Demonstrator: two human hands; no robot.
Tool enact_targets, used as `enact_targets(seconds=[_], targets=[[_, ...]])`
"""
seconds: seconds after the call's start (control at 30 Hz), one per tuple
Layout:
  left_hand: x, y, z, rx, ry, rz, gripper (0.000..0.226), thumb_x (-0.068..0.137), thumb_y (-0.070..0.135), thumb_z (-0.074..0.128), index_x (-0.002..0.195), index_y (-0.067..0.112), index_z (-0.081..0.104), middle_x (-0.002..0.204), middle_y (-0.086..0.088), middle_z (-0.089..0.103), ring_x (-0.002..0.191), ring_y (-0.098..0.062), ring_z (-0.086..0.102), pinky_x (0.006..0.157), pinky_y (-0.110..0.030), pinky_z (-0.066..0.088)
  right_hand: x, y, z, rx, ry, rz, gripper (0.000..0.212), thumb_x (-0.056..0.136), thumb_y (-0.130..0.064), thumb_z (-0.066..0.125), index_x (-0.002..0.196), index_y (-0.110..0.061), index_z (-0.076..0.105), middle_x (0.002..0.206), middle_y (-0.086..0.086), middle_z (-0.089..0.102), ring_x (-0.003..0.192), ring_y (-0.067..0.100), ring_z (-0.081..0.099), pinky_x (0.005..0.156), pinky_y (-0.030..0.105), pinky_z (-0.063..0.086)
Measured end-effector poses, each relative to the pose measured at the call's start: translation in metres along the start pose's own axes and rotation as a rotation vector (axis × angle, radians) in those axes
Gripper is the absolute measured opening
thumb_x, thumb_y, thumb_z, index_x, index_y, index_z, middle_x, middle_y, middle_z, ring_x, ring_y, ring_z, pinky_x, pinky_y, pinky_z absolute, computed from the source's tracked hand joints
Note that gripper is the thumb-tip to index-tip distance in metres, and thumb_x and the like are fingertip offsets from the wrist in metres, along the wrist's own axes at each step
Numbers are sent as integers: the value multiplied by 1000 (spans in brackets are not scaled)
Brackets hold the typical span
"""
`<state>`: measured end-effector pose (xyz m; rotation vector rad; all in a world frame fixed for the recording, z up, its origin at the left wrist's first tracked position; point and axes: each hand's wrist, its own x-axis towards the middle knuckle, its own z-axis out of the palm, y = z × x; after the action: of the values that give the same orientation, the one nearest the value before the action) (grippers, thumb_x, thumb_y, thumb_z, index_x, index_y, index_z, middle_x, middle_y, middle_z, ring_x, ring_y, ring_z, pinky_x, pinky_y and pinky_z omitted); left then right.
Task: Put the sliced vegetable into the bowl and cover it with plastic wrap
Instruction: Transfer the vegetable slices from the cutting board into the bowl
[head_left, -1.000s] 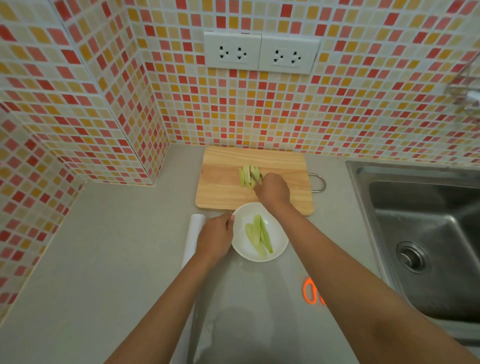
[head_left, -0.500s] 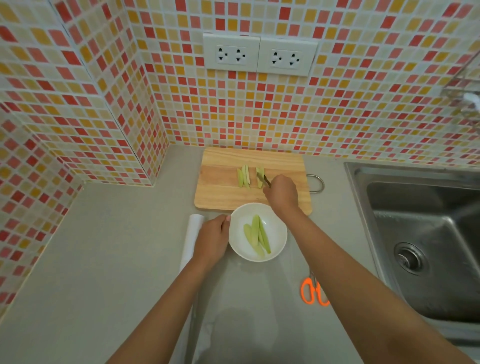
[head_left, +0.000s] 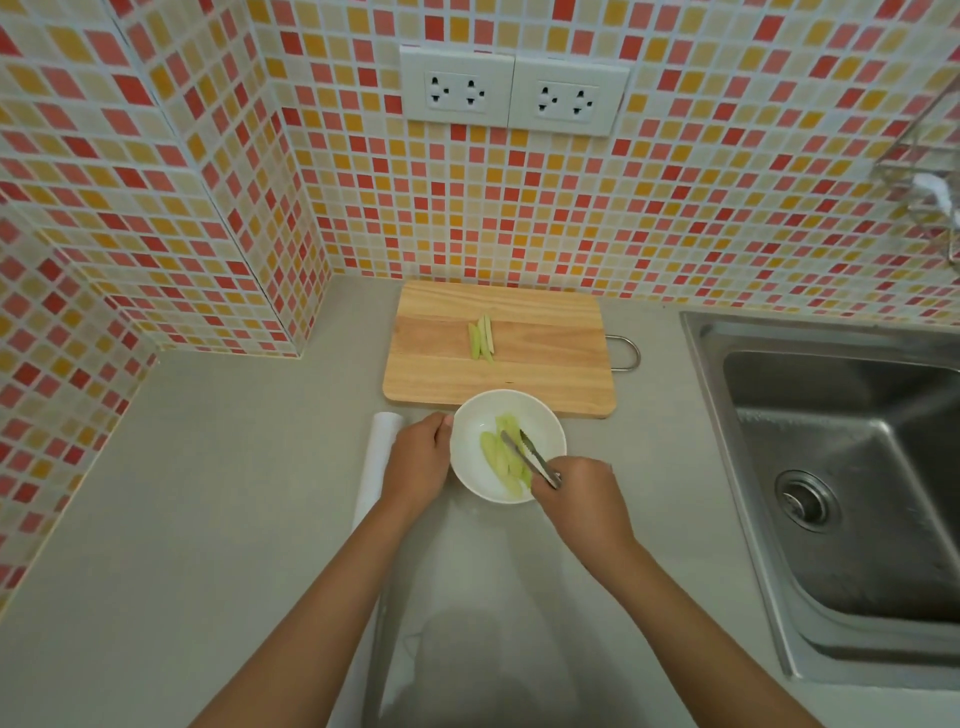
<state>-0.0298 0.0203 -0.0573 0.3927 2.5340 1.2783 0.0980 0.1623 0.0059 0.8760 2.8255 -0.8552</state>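
At frame centre, the left hand (head_left: 418, 460) gripped the white bowl's (head_left: 470, 470) rim. The right hand (head_left: 582, 501) pinched metal tongs (head_left: 530, 457) over the vegetable slices (head_left: 501, 457) inside, partly hiding them. More slices (head_left: 482, 339) lay on the cutting board (head_left: 545, 364) above.

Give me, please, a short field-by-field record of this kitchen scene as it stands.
left hand: holds the bowl's left rim
right hand: grips tongs, tips over the bowl
bowl: white, on the counter, several green slices inside
cutting board: a few slices left
plastic wrap roll: left of the bowl
sink: at right
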Motion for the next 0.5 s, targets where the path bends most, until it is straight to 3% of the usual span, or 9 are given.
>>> enact_targets(seconds=[0.1,0.17,0.33,0.5], targets=[[0,1,0,4,-4,-4,35,101,30,39,72,18,55,60,9,56,57,-6,49,53,-23,36,14,-10,-9,42,76,-20,32,86,-23,57,62,-1,55,51,4,39,50,21,38,49,31,28],[0,1,0,7,-5,-5,36,101,31,39,73,16,57,61,9,56,57,-6,49,53,-23,36,38,-22,-16,114,113,-20,36,84,-22,59,52,-8,46,46,-1,36,45,16,35,44,28,24],[0,1,0,9,-14,-10,36,101,30,39,68,22,52,60,9,55,57,-6,48,54,-23,34,112,-54,-12,97,104,-5,41,87,-19,59,52,-15,37,52,-1,40,52,21,43,42,25,21],[0,0,0,30,-13,-5,36,101,31,38,75,14,57,62,8,57,58,-7,50,54,-24,37,148,-63,7,-6,43,25,25,85,-8,56,61,-8,50,58,0,43,62,26,50,42,25,24]])
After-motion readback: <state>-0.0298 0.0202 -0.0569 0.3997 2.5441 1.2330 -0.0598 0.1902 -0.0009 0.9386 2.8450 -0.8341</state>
